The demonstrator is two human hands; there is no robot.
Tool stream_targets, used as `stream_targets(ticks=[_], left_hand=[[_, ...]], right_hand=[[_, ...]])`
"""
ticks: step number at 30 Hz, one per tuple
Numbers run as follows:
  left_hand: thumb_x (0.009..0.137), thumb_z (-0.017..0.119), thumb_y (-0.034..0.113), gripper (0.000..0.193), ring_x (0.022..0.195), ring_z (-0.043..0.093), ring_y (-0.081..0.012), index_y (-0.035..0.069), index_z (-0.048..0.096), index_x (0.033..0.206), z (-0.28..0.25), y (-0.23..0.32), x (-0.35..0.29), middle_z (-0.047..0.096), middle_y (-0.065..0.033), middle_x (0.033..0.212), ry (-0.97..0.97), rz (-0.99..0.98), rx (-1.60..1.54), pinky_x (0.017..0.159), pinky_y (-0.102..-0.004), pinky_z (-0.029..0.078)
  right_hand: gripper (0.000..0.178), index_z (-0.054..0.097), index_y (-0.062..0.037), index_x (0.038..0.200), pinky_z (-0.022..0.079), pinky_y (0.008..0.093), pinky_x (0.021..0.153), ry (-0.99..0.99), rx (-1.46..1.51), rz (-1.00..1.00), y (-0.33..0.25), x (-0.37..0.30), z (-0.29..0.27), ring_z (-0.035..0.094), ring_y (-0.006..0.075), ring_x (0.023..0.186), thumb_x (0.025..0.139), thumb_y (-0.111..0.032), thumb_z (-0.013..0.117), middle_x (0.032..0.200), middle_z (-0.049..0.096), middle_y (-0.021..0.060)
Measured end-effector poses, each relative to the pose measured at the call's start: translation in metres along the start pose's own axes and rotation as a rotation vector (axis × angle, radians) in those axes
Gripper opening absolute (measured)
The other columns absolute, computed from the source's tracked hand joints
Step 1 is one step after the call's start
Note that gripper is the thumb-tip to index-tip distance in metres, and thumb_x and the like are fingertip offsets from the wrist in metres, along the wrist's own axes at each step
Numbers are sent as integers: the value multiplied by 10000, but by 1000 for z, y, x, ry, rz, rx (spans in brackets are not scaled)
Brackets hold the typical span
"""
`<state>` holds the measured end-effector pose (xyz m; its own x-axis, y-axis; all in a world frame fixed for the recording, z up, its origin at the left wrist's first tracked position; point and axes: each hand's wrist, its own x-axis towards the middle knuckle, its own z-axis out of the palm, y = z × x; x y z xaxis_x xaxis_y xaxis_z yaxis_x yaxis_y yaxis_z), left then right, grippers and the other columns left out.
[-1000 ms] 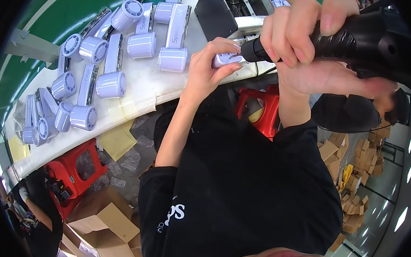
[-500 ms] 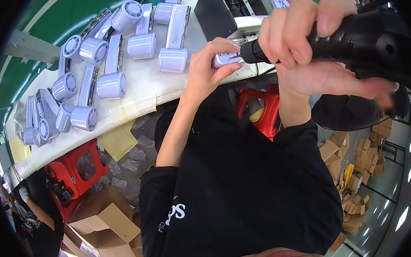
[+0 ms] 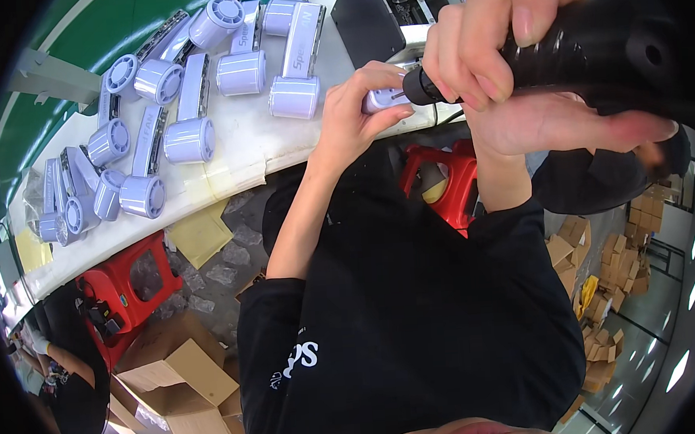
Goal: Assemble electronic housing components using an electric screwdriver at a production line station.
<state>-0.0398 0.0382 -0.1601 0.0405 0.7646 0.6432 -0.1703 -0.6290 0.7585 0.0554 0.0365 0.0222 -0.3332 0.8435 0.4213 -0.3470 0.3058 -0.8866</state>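
Note:
My left hand [image 3: 354, 109] is closed around a small lavender plastic fan part [image 3: 382, 99], held over the front edge of the table. My right hand [image 3: 477, 54] grips a black power screwdriver [image 3: 584, 58] lying nearly level. The screwdriver's thin bit points left and meets the face of the part; the exact spot of contact is too small to make out. Left of my hands, several lavender handheld fans [image 3: 295, 97] lie in loose rows, their handles partly open with inner parts showing.
A black and white machine [image 3: 424, 33] stands behind my hands on the white-covered table [image 3: 237, 164]. Below are red stools [image 3: 133, 286], an opened cardboard box [image 3: 178, 378] and stacked cartons [image 3: 608, 312]. Another person [image 3: 74, 369] sits at the lower left.
The screwdriver and my right hand have shifted slightly left and up. My left hand keeps its hold on the part, almost in place. The person at lower left has moved an arm.

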Motion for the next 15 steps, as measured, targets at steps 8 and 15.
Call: stream_targets(ticks=[8,15], left_hand=[[716,762,204,387,779,635,-245,42,508,960,2,-4,-1,639,-122,930,13,22,-21,640,-284,496],[715,764,203,387,760,632,-242,43,508,959,1,-2,-2,639,-122,929,9,1,-10,631,-284,495]], right_hand=[[779,449,-42,875,408,301,455,-8,286,-192,22,4,-10,457,176,443,727,-807,430,577,507,90],[828,456,-41,882,408,298,449,23,229,-170,25,0,-8,451,180,431,711,-846,366,561,498,90]])
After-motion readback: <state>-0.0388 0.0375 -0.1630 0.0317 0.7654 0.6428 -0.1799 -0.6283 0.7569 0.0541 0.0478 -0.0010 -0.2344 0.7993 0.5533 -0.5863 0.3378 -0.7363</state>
